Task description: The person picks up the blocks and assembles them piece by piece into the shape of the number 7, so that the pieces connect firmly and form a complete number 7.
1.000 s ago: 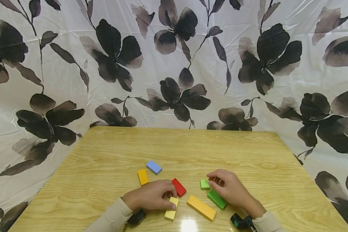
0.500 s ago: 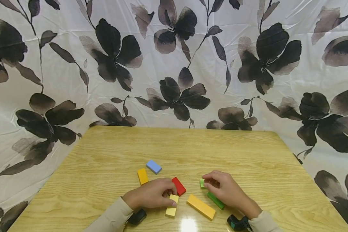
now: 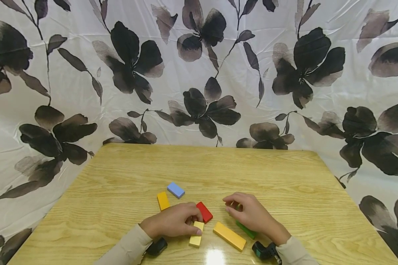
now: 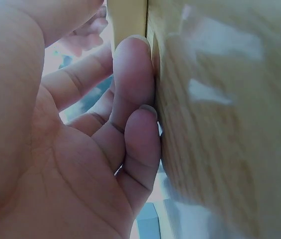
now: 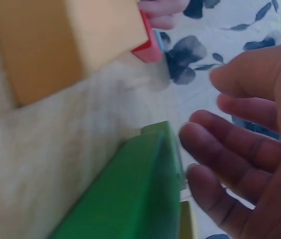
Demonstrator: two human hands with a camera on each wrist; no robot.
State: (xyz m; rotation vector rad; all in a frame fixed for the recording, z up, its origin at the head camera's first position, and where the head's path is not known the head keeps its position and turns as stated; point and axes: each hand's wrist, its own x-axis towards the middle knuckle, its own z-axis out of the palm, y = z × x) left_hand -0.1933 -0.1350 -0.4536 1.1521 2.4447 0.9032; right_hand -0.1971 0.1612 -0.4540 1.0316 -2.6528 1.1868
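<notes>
My left hand (image 3: 174, 221) pinches a pale yellow block (image 3: 195, 241) on the table, its thumb along the block's side. In the left wrist view that block (image 4: 127, 20) stands beyond the curled fingertips, which lie right at the wood. A red block (image 3: 204, 212) lies just past those fingers. My right hand (image 3: 250, 213) hovers, fingers loosely bent and holding nothing, over a dark green block (image 3: 246, 230) and a light green block, both partly hidden by it. The right wrist view has the dark green block (image 5: 115, 189) and light green block (image 5: 162, 130) beside the fingertips.
An orange-yellow block (image 3: 229, 236) lies between the hands, nearest the dark green one. Past the left hand are an orange block (image 3: 163, 201) and a blue block (image 3: 176, 190). The wooden table (image 3: 199, 162) ends at a flowered cloth (image 3: 172, 77).
My right hand has moved left across the green blocks and now covers most of the light green one. The left hand keeps its hold; the pale yellow block has shifted slightly away from me.
</notes>
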